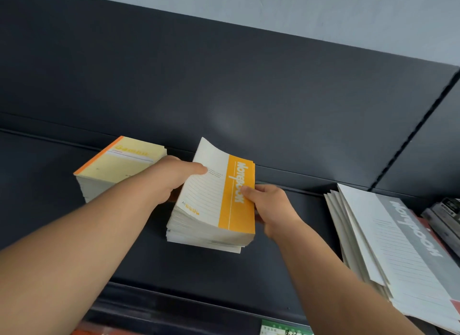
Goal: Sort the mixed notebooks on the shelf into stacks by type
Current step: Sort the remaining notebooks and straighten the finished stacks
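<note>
A stack of white notebooks with an orange-yellow spine band [214,202] stands in the middle of the dark shelf [199,267]. My left hand [171,177] grips the stack's left edge, thumb on the top cover, whose far corner curls up. My right hand [271,207] holds the right, spine side, thumb on the orange band. To the left stands a stack of pale yellow notebooks with an orange spine [117,165]. At the right lies a fanned stack of white notebooks with a grey band [398,255].
The shelf's dark back panel [224,85] rises behind the stacks. More dark items [445,217] sit at the far right edge. A green label [281,329] and red covers [99,331] show below the shelf's front lip.
</note>
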`<state>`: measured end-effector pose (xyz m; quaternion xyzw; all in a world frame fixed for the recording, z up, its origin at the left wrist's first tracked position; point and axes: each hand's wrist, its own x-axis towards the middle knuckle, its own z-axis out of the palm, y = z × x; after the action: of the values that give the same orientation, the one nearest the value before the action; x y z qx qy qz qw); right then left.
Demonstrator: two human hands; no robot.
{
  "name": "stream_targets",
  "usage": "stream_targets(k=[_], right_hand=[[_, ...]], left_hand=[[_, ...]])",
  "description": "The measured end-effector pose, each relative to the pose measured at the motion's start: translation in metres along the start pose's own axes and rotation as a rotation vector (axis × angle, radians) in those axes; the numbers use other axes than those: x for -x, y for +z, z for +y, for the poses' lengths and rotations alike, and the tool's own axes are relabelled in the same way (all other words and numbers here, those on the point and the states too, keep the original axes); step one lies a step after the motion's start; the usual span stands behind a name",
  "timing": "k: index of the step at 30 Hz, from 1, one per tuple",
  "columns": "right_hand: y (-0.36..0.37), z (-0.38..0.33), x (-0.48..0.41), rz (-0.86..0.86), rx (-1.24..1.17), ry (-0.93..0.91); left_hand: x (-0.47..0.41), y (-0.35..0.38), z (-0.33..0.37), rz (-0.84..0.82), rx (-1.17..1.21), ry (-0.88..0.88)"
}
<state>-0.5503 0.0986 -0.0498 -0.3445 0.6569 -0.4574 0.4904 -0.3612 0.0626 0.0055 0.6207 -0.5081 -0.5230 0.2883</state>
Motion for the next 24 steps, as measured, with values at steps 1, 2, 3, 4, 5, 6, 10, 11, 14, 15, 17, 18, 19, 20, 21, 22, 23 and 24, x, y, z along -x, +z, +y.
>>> stream_targets(k=[1, 2, 3, 4, 5, 6, 10, 11, 14, 15, 17, 18, 19, 20, 21, 22, 23, 24], right_hand=[[0.002, 0.002, 0.001, 0.003, 0.024, 0.006], [0.004, 0.005, 0.002, 0.014, 0.046, 0.010], [0.005, 0.006, 0.004, 0.028, 0.058, 0.007], [0.005, 0.008, 0.005, 0.045, 0.069, -0.002], [0.005, 0.009, 0.006, 0.055, 0.076, -0.009], [0.005, 0.010, 0.006, 0.055, 0.080, -0.008], [0.007, 0.014, 0.009, -0.025, 0.064, 0.069], [0.008, 0.015, 0.010, -0.042, 0.052, 0.098], [0.003, 0.015, 0.010, -0.059, -0.010, 0.138], [-0.001, 0.013, 0.011, -0.058, -0.021, 0.144], [-0.010, 0.012, 0.010, -0.044, -0.036, 0.155], [-0.015, 0.012, 0.009, -0.033, -0.042, 0.160], [-0.022, 0.012, 0.008, -0.020, -0.040, 0.165], [-0.027, 0.012, 0.007, -0.014, -0.038, 0.167], [-0.031, 0.012, 0.005, -0.013, -0.036, 0.170], [-0.033, 0.012, 0.004, -0.017, -0.036, 0.171], [-0.034, 0.012, 0.002, -0.023, -0.032, 0.170], [-0.034, 0.012, 0.002, -0.029, -0.021, 0.169]], left_hand=[[-0.002, 0.002, -0.002, -0.003, -0.017, -0.011], [-0.003, 0.004, -0.004, -0.012, -0.037, -0.019], [-0.004, 0.006, -0.005, -0.026, -0.058, -0.028], [-0.005, 0.008, -0.006, -0.039, -0.079, -0.039], [-0.005, 0.009, -0.007, -0.052, -0.093, -0.052], [-0.005, 0.010, -0.008, -0.071, -0.096, -0.066], [-0.008, 0.011, -0.018, -0.167, 0.003, -0.145], [-0.008, 0.012, -0.020, -0.170, 0.038, -0.150], [-0.009, 0.019, -0.019, -0.166, 0.130, -0.158], [-0.009, 0.023, -0.018, -0.170, 0.149, -0.161], [-0.008, 0.033, -0.015, -0.190, 0.169, -0.164], [-0.008, 0.039, -0.014, -0.203, 0.175, -0.161], [-0.008, 0.046, -0.012, -0.220, 0.185, -0.157], [-0.008, 0.051, -0.011, -0.235, 0.196, -0.152], [-0.009, 0.055, -0.010, -0.244, 0.207, -0.149], [-0.009, 0.057, -0.009, -0.247, 0.213, -0.149], [-0.010, 0.059, -0.008, -0.246, 0.214, -0.151], [-0.010, 0.060, -0.007, -0.243, 0.212, -0.151]])
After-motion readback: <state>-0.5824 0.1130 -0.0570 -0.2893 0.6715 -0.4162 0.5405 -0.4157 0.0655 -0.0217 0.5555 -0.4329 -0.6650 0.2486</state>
